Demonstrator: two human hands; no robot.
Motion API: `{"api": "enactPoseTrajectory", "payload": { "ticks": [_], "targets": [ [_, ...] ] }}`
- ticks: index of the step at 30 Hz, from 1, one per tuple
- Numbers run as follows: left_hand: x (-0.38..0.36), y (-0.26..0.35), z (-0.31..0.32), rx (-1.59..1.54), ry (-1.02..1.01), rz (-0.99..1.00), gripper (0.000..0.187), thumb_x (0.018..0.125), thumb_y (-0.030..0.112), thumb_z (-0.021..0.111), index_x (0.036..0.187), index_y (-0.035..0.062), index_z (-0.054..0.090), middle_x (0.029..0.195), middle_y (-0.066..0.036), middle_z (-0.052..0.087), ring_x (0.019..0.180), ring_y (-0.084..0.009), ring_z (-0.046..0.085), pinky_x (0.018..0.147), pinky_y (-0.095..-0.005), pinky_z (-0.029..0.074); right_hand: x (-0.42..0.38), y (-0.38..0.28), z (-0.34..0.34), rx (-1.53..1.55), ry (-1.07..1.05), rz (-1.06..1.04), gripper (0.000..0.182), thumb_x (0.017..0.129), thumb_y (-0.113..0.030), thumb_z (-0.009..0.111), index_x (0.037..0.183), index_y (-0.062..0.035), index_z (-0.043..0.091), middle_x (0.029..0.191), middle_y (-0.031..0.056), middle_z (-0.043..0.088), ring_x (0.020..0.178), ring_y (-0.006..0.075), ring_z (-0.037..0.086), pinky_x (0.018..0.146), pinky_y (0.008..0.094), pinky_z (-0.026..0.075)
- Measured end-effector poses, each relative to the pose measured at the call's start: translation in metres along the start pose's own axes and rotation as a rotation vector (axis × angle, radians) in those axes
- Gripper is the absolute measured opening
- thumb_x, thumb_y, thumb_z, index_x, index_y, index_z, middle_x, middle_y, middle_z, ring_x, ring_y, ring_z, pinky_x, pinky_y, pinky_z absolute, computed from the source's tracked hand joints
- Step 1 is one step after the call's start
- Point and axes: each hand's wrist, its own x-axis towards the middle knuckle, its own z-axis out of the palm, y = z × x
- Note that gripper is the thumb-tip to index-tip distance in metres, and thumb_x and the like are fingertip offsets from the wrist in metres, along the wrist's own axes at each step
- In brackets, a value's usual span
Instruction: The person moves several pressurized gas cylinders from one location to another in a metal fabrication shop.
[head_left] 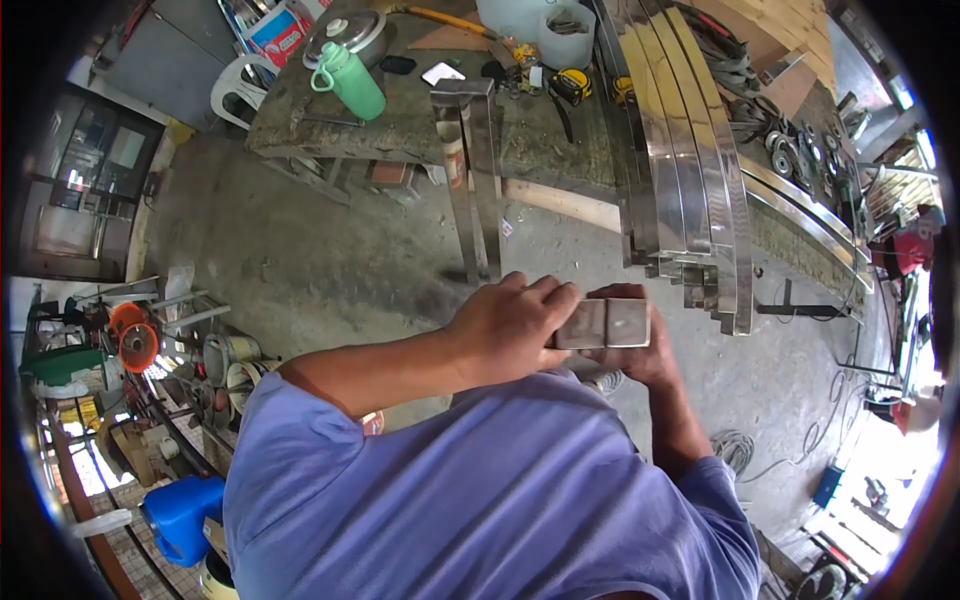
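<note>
My left hand [515, 325] is closed on the left side of a square-ended metal piece [605, 323] in front of my chest. My right hand [650, 350] wraps its right side from below and behind. A seam runs across the piece near its lighter, worn right part. I see it nearly end-on, so its full length is hidden. Just beyond my left hand, a narrow frame of shiny square metal tubing [485, 165] leans against the edge of the stained work table [410, 145].
Long polished metal tubes [690, 170] overhang the table at right. On the table are a green bottle [352, 82], a phone [442, 73], a yellow tape measure [572, 87] and a white bucket [566, 38]. A coiled cable [735, 450] and blue jug [182, 520] are lower down.
</note>
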Motion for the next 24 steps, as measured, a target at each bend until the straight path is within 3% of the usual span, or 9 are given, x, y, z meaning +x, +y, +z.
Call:
{"api": "enactPoseTrajectory", "payload": {
  "ticks": [5, 8, 12, 17, 20, 24],
  "targets": [
    [-0.003, -0.053, -0.011, 0.064, -0.038, 0.004, 0.065, 0.07, 0.033, 0.08, 0.121, 0.0049, 0.052, 0.108, -0.013, 0.063, 0.095, -0.0353, 0.061, 0.081, -0.0443, 0.051, 0.037, 0.024, 0.045, -0.083, 0.007, -0.107, 0.072, 0.064, -0.029, 0.091, 0.118, -0.0015, 0.054, 0.113, 0.0134, 0.063, 0.103, 0.0237, 0.062, 0.089, 0.0351, 0.05],
    [0.015, -0.093, -0.023, 0.025, -0.061, 0.013, 0.062, 0.07, 0.031, 0.08, 0.119, 0.0043, 0.054, 0.104, -0.016, 0.065, 0.095, -0.036, 0.062, 0.081, -0.0446, 0.05, 0.068, 0.028, 0.062, -0.011, 0.018, 0.078, 0.072, 0.067, -0.031, 0.089, 0.12, -0.0025, 0.05, 0.108, 0.0117, 0.065, 0.101, 0.0222, 0.063, 0.088, 0.0353, 0.05],
    [0.044, -0.145, -0.016, -0.017, -0.096, -0.113, 0.061, 0.068, 0.028, 0.08, 0.119, 0.0029, 0.057, 0.105, -0.018, 0.066, 0.097, -0.0366, 0.063, 0.082, -0.044, 0.05, 0.12, 0.057, 0.078, 0.214, 0.067, 0.002, 0.077, 0.067, -0.04, 0.089, 0.121, -0.0024, 0.048, 0.104, 0.0103, 0.066, 0.1, 0.0169, 0.062, 0.088, 0.0348, 0.05],
    [0.059, -0.156, -0.031, -0.099, 0.023, -0.191, 0.062, 0.067, 0.029, 0.079, 0.117, 0.0012, 0.058, 0.103, -0.021, 0.067, 0.099, -0.0371, 0.064, 0.082, -0.0443, 0.05, 0.16, 0.033, 0.063, -0.079, 0.142, -0.121, 0.078, 0.068, -0.044, 0.087, 0.121, -0.0007, 0.049, 0.108, 0.0174, 0.066, 0.103, 0.0297, 0.064, 0.089, 0.037, 0.049],
    [0.062, -0.154, -0.038, -0.105, 0.017, -0.219, 0.064, 0.068, 0.031, 0.079, 0.12, -0.0004, 0.057, 0.104, -0.023, 0.066, 0.1, -0.0372, 0.064, 0.084, -0.044, 0.05, 0.175, 0.018, 0.044, -0.078, 0.04, -0.017, 0.074, 0.068, -0.038, 0.088, 0.121, -0.0013, 0.051, 0.107, 0.0102, 0.066, 0.101, 0.0175, 0.061, 0.089, 0.033, 0.048],
    [0.108, -0.168, -0.038, -0.142, 0.029, -0.236, 0.064, 0.068, 0.031, 0.081, 0.119, 0.0012, 0.058, 0.101, -0.021, 0.068, 0.095, -0.0382, 0.065, 0.08, -0.0422, 0.051, 0.196, 0.031, 0.027, -0.304, 0.162, 0.022, 0.071, 0.075, -0.044, 0.082, 0.122, -0.0004, 0.05, 0.107, 0.0179, 0.067, 0.101, 0.026, 0.065, 0.088, 0.0364, 0.049]
  ]
}}
